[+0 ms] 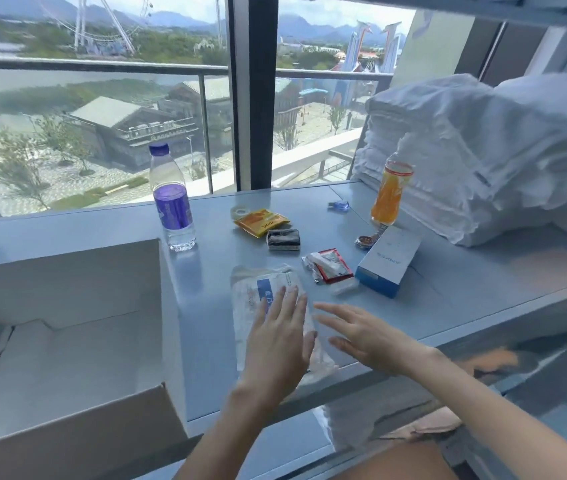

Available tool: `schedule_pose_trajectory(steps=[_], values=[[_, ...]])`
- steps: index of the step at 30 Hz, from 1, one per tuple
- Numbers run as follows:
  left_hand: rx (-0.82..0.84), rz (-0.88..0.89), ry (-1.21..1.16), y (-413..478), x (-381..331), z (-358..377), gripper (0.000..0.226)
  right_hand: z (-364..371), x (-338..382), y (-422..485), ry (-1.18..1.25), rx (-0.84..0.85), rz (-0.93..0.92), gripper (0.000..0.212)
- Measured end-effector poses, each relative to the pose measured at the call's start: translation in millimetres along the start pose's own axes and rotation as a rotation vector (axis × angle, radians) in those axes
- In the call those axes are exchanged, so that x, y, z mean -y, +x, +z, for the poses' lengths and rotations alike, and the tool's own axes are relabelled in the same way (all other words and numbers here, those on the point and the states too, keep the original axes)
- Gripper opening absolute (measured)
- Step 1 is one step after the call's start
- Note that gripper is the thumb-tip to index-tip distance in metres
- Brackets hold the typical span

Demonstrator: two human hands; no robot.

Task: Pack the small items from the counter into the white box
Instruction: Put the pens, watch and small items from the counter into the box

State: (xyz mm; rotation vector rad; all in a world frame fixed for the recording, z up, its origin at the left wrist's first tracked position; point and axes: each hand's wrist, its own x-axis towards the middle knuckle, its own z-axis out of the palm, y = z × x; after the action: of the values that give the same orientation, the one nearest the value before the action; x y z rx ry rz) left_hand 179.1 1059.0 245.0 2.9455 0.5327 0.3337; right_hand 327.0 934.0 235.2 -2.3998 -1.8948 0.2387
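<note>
A clear plastic packet (261,289) lies at the front edge of the counter (448,296), just right of the open white box (67,282). The left hand (280,336) lies over it, fingers straight and together (contact unclear). The right hand (361,336), fingers spread, holds nothing beside it. Behind sit an orange sachet (260,221), a dark case (283,239) and a red sachet (330,265).

Box (77,348) left of counter (448,306); bottle (172,199) behind packet (264,306)
</note>
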Motion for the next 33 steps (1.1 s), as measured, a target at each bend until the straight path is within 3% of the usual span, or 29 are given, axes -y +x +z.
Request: schedule_pose_trajectory(steps=[3,10,16,19,24,28,31,33], values=[[0.119,-0.053,-0.024,9.9,5.0,39.4,0.091,-1.7,-34.3,5.6,-0.079,-0.093,0.059,0.046],[0.053,-0.160,-0.058,-9.0,36.4,53.9,0.057,-6.5,-95.1,26.4,-0.103,-0.285,0.066,0.036],[-0.063,-0.256,-0.072,10.9,39.6,57.6,0.076,-20.2,-99.2,62.6,0.005,-0.393,0.077,0.023],[-0.172,-0.318,-0.056,33.6,27.9,58.3,0.046,-28.4,-106.8,79.0,-0.007,-0.289,0.062,0.030],[-0.197,-0.272,0.000,61.4,10.6,75.3,0.035,-28.5,-112.7,99.1,0.048,-0.122,0.107,0.025],[-0.217,-0.260,0.008,65.2,12.4,82.1,0.031,-26.3,-121.0,104.0,0.163,-0.230,0.107,0.016],[-0.240,-0.257,-0.077,64.3,13.7,82.9,0.026,-30.7,-132.7,96.5,0.325,-0.300,0.004,0.016],[-0.259,-0.272,-0.141,63.7,14.1,82.9,0.024,-34.5,-136.5,86.6,0.375,-0.256,-0.110,0.015]])
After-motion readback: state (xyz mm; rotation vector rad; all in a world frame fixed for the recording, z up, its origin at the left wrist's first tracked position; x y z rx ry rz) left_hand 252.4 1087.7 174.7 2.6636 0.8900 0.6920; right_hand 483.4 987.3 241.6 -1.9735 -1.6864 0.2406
